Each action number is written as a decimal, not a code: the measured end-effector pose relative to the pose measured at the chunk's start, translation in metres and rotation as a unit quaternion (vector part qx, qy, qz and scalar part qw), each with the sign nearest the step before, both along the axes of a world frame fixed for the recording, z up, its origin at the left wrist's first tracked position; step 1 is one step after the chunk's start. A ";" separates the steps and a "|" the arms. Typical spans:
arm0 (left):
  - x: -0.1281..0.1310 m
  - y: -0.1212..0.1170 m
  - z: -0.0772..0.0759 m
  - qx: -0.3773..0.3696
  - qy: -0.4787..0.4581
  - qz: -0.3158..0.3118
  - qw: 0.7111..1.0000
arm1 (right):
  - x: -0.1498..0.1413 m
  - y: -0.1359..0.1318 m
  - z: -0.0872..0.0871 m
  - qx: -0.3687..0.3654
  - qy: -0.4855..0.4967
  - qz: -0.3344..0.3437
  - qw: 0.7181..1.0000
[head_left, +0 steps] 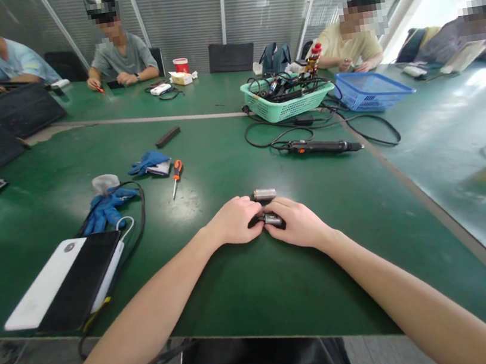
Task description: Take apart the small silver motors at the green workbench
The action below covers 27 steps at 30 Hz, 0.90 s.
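Observation:
My right hand (297, 222) is closed around a small dark-and-silver cylindrical part (272, 220) low over the green table. Beside it, my left hand (236, 221) is curled with the fingertips meeting the left end of that part. A small black piece (254, 221) shows under the left fingers; its kind is hidden. Just beyond both hands, a second silver metal cylinder (265, 194) lies on its side on the table. An orange-handled screwdriver (177, 176) rests farther off, to the left of the hands.
A black electric screwdriver (322, 146) with its cable lies at right, before a green basket (291, 106) full of tools and a blue basket (372, 91). Blue gloves (109, 210), a white-and-black power bank (65, 285) and cables occupy the left. Several people sit around.

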<state>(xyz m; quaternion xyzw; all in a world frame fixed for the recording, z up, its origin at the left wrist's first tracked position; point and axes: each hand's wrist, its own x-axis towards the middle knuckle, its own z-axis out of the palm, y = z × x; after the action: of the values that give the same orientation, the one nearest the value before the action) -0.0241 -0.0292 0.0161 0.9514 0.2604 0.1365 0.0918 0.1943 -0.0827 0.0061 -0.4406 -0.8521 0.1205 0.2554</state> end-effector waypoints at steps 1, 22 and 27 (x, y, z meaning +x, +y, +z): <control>0.000 0.000 0.000 0.001 -0.001 -0.001 1.000 | 0.000 0.000 0.000 0.002 0.000 0.001 1.000; 0.000 0.001 0.000 -0.002 -0.004 -0.006 1.000 | 0.000 -0.001 0.001 0.009 -0.007 -0.008 1.000; 0.000 0.001 0.000 -0.011 -0.002 -0.006 1.000 | 0.001 -0.001 0.000 0.017 -0.005 -0.006 1.000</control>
<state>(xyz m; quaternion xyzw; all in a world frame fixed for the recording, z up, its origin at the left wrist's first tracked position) -0.0240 -0.0282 0.0156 0.9516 0.2564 0.1346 0.1033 0.1952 -0.0833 0.0058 -0.4423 -0.8526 0.1019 0.2590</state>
